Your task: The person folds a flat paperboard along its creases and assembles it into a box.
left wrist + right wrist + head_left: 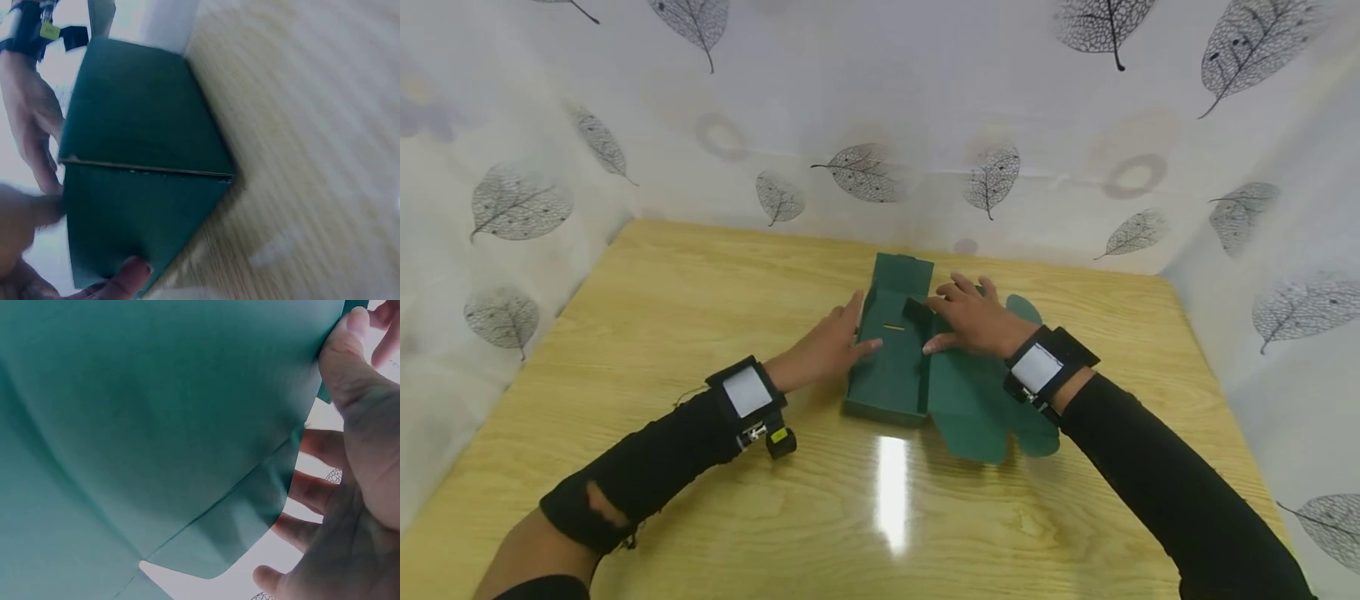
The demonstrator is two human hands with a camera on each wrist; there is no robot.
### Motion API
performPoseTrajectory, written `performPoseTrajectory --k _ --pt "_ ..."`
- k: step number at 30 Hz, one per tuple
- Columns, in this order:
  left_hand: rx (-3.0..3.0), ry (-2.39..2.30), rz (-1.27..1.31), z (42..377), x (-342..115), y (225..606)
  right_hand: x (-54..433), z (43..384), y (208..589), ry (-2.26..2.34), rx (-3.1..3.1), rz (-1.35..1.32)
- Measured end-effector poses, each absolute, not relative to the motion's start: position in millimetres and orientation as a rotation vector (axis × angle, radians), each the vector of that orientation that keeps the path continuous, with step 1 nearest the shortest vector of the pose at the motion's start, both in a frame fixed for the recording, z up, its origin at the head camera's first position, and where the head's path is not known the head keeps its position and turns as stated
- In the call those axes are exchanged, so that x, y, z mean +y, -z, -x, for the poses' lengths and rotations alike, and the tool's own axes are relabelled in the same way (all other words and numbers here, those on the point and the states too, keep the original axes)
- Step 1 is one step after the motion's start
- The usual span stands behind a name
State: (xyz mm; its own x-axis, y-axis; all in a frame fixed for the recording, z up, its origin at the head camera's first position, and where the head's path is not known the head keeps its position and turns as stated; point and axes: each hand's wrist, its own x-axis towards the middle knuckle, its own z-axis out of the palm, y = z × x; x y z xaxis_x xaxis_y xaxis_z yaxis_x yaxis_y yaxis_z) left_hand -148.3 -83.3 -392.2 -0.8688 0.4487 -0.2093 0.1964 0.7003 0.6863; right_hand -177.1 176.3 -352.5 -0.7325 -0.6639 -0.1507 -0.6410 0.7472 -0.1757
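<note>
The green cardboard box (887,375) lies open on the wood-grain table (760,517), its lid (972,410) folded out to the right. And on the box's left, the left hand (827,343) grips its side, thumb hooked inside! Across at the box's right, the right hand (976,321) has the lid's edge between thumb and spread fingers.

Black, close-fitting sleeves cover both forearms, the left sleeve (658,454) showing an opening near its elbow end and the right sleeve (1172,479) looking plain. I can see a white square (747,392) on the left wrist's black strap, another white square (1036,367) on the right's, and metal screws (752,434) beside a small black camera (782,447) with a yellow label (779,435).
</note>
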Motion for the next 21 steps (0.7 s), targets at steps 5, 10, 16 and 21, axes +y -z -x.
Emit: performPoseTrajectory --k 5,10,16,21 --pt "2.47 -1.107 -0.368 170 -87 399 175 177 354 0.155 2.747 1.063" --pt "2.408 -1.119 -0.362 178 -92 398 175 177 356 0.149 2.757 1.086" --pt "2.426 -1.106 -0.449 180 -96 395 174 177 356 0.165 2.75 1.11" --pt "2.381 -1.145 -0.44 181 -97 395 173 177 359 0.162 2.735 1.109"
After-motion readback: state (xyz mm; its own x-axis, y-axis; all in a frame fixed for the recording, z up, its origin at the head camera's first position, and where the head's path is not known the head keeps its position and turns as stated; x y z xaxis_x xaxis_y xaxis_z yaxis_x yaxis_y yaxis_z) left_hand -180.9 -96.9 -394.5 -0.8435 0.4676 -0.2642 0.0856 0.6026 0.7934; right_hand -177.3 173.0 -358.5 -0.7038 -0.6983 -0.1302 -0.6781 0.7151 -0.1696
